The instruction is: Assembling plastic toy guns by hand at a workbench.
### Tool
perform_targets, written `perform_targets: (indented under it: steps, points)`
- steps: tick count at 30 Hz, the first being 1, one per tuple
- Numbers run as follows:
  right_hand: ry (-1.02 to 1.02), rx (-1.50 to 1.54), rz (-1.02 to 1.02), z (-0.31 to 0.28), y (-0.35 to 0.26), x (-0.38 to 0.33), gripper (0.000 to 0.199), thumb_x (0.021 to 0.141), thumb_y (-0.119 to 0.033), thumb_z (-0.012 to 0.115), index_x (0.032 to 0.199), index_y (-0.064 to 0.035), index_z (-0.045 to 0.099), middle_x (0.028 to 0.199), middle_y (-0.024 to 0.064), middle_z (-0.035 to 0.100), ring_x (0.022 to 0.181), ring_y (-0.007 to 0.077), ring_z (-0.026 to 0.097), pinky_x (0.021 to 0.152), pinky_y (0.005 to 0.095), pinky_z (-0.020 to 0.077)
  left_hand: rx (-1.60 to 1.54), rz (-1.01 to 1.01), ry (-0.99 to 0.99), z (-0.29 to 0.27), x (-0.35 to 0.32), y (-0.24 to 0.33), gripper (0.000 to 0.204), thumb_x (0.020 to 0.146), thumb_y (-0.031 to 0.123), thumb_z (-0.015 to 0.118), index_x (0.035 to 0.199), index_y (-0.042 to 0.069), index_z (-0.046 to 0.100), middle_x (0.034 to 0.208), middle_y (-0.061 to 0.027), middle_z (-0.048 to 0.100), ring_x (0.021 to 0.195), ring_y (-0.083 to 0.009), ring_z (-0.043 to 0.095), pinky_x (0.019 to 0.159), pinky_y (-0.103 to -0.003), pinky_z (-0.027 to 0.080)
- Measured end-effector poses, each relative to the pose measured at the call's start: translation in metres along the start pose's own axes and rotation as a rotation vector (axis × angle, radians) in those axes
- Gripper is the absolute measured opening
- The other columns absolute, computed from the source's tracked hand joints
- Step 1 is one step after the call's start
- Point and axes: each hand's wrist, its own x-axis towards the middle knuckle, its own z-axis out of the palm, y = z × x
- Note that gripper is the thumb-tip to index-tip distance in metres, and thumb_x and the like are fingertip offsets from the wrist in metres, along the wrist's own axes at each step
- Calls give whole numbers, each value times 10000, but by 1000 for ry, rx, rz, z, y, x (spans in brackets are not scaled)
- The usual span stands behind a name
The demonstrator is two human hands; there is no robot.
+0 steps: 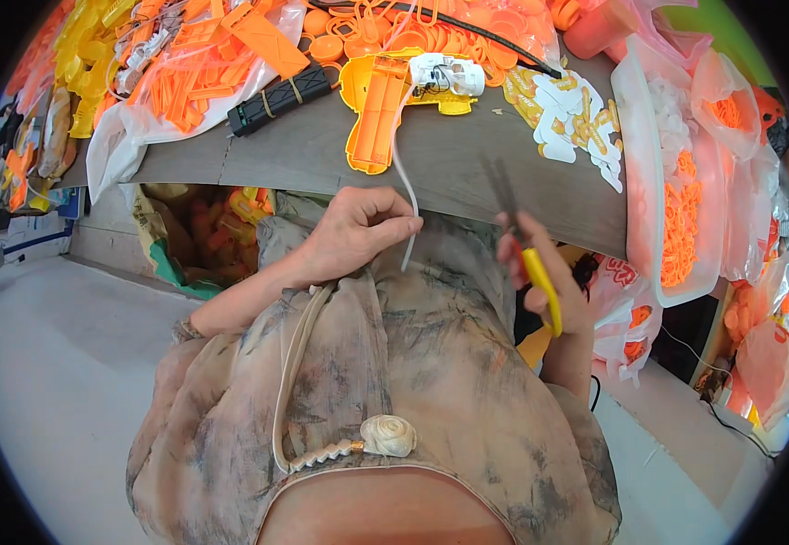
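My left hand (358, 232) pinches a thin white tube (404, 177) between thumb and forefinger near its loose lower end, just off the table's front edge. The tube runs up into a yellow toy-gun half shell (355, 100) lying open on the table. Inside the shell sit an orange tray-like part (382, 113) and a white mechanism with wires (444, 74). My right hand (558, 291) is closed round long-nose pliers (537, 272) with red-and-yellow handles. Their slim dark jaws are apart, pointing up over the table edge and blurred by motion, away from the tube.
A black stick-like block with rubber bands (281, 100) lies left of the shell. Orange parts (185, 86) heap at the back. Stickers (571, 118) lie right, beside a clear bin (667, 286) of orange pieces. A sack of parts (172, 241) stands below the table (272, 163).
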Motion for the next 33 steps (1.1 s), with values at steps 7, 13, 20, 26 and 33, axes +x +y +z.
perform_targets:
  steps: [7,13,20,26,33]
  points:
    - [-121,-208,129,31,33,-2,948,630,-650,678,1272,-16,388,925,96,510,833,171,499,739,290,420,-381,-278,-80,8,2,-15,129,869,123,589,870,-6,597,638,-5,536,467,-33,412,406,-186,295]
    - [-151,-155,153,41,33,7,686,710,-401,725,1216,-38,437,928,151,550,843,262,532,750,331,421,-488,-276,-99,11,4,-21,107,871,99,582,894,-5,591,634,-15,530,460,-38,392,409,-179,291]
    - [-140,-110,163,43,40,9,671,715,-420,717,1198,-41,447,856,132,545,756,225,527,682,323,422,-486,-278,-87,12,4,-23,109,871,96,581,901,-8,592,637,-17,531,446,-38,383,395,-183,277]
    - [-142,-124,213,42,41,10,618,737,-370,707,1197,-44,453,864,131,551,765,214,534,689,321,428,-465,-281,-71,13,5,-21,107,867,99,585,894,-5,593,637,-13,530,440,-37,381,391,-185,268]
    - [-134,-110,183,41,39,10,569,756,-301,690,1206,-50,449,882,122,560,791,210,548,715,317,439,-441,-271,-79,13,4,-22,98,865,97,582,883,2,598,638,-8,530,440,-37,388,393,-186,267]
